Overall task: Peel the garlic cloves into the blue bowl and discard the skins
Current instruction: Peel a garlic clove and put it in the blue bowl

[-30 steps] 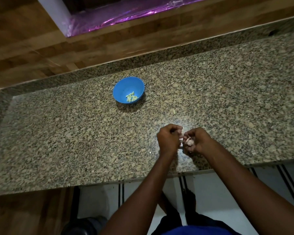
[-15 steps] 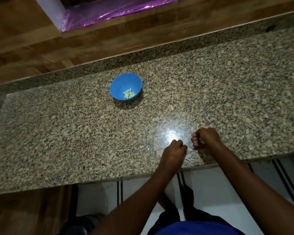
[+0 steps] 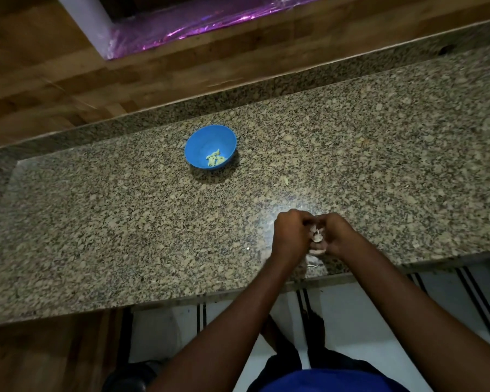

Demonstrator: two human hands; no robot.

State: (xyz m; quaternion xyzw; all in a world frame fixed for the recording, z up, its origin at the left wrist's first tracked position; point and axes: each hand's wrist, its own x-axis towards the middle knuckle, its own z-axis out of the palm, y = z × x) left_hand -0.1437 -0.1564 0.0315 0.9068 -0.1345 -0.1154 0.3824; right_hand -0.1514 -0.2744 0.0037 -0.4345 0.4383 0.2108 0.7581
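Observation:
A small blue bowl point(image 3: 210, 145) stands on the speckled granite counter point(image 3: 125, 222), holding a few pale peeled garlic cloves point(image 3: 216, 159). Nearer the counter's front edge, my left hand point(image 3: 290, 234) and my right hand point(image 3: 337, 236) are pressed together around a pale garlic clove point(image 3: 317, 236). Both sets of fingers curl onto it. Papery skin point(image 3: 316, 252) shows under my right hand. A thin strip of skin point(image 3: 311, 266) lies on the counter just below the hands.
A loose bit of skin point(image 3: 285, 181) lies on the counter between bowl and hands. A wooden wall point(image 3: 68, 66) rises behind the counter, with purple foil point(image 3: 195, 21) in an opening above. Below the front edge is white tiled floor point(image 3: 351, 321).
Half a second ago my hands were apart, the left one low at the counter's edge. They have come back together around the garlic clove.

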